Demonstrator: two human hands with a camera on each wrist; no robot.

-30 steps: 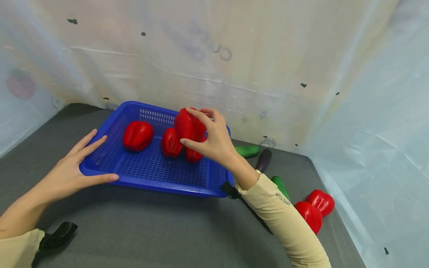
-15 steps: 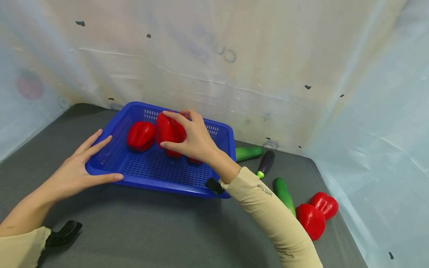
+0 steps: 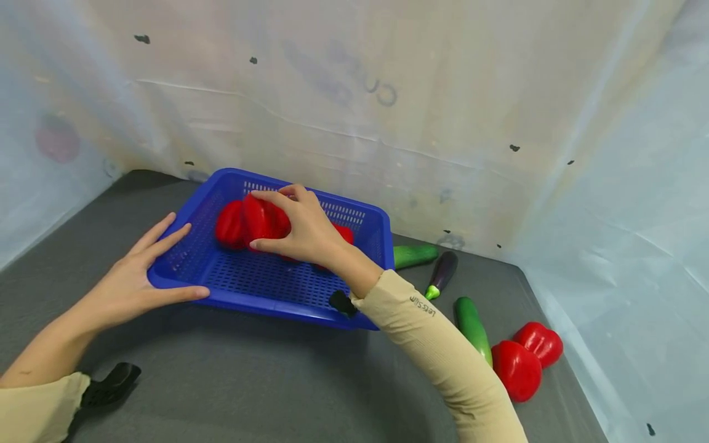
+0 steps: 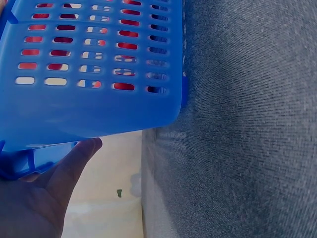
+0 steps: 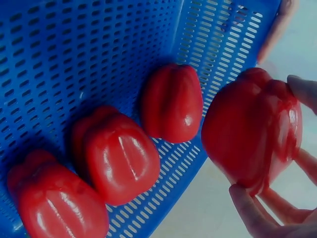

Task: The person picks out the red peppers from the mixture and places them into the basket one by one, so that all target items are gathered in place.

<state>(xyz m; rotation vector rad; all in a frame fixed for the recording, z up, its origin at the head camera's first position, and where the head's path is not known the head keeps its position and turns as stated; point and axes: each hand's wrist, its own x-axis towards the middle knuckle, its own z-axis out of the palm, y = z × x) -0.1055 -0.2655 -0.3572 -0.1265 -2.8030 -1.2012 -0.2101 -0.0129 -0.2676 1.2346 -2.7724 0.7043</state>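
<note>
A blue perforated plastic basket (image 3: 266, 306) stands on the dark grey table. At its left front corner my left hand (image 3: 124, 283) grips the rim, thumb along the front and fingers spread over the left side. My right hand (image 3: 304, 231) holds a red bell pepper (image 5: 252, 131) between thumb and fingertips, above the basket. Three more red bell peppers lie in the basket: one (image 5: 172, 103) nearest the held pepper, a middle one (image 5: 121, 161) and another (image 5: 62, 203) beside it. In the head view the right hand and held pepper partly hide them.
Right of the basket lie a cucumber (image 3: 415, 255), an eggplant (image 3: 443, 274) and a second cucumber (image 3: 472, 329). Two red bell peppers (image 3: 517, 370) sit together near the table's right edge. Pale plastic sheeting (image 3: 443, 123) walls the back and sides.
My right hand has carried the held pepper leftward over the basket, close to the leftmost pepper. The left hand stays at the basket's corner. The view has shifted slightly.
</note>
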